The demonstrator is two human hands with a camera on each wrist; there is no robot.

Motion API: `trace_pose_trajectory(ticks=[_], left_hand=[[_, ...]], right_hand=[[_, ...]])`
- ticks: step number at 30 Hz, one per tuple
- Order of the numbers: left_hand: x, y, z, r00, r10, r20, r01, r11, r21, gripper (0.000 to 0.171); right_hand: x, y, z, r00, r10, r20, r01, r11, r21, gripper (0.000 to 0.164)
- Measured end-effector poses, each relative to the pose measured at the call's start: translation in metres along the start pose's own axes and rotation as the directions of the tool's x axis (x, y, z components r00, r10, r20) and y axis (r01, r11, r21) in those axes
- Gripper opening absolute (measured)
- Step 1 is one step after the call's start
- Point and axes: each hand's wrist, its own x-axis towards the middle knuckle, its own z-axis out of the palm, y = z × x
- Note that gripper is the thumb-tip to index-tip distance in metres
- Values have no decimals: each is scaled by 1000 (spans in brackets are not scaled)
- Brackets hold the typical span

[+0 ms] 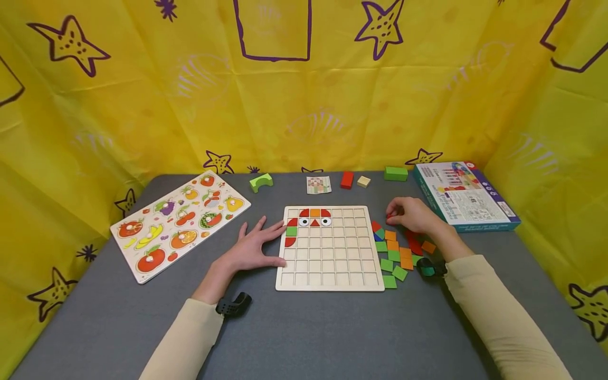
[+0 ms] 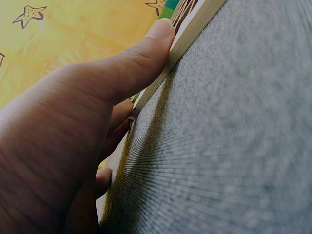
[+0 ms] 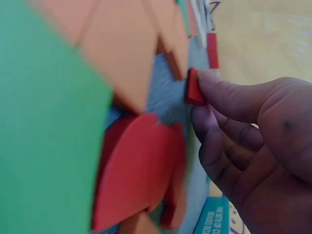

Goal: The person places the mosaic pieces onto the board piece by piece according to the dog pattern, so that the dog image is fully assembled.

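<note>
Red piece (image 3: 195,88) in right hand (image 1: 414,215), lettered box (image 1: 463,198)

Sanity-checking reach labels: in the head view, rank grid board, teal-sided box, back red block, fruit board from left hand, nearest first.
From the left hand:
1. Grid board: touching, to its right
2. Fruit board: just left
3. Red block: table's back, rightward
4. Teal-sided box: far right

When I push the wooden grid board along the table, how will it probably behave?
The wooden grid board is probably stiff: its edges look straight. It should slide rather than roll or tip, being thin, broad and flat on the table. The coloured pieces on it sit within the grid squares, so a gentle push may carry them along.
</note>
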Motion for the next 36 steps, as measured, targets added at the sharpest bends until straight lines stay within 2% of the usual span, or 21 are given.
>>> trace_pose_trajectory(ticks=[6,11,20,28,36], left_hand=[[-1,0,1,1000,0,-6,0,1000,-9,96],[0,-1,2,1000,5,-11,-5,1000,-5,96],[1,-1,2,1000,11,-15,-11,1000,-4,96],[0,-2,1,1000,11,-12,-11,1000,2,96],[1,-1,1,1000,9,-10,-9,1000,2,97]], right_hand=[[2,-15,3,998,-38,-55,41,998,48,13],[5,-38,15,994,-78,-75,85,991,102,12],[18,-69,48,987,-155,-46,161,965,206,9],[34,-95,68,973,-230,13,226,962,154,9],[40,-106,76,961,-271,61,267,961,68,6]])
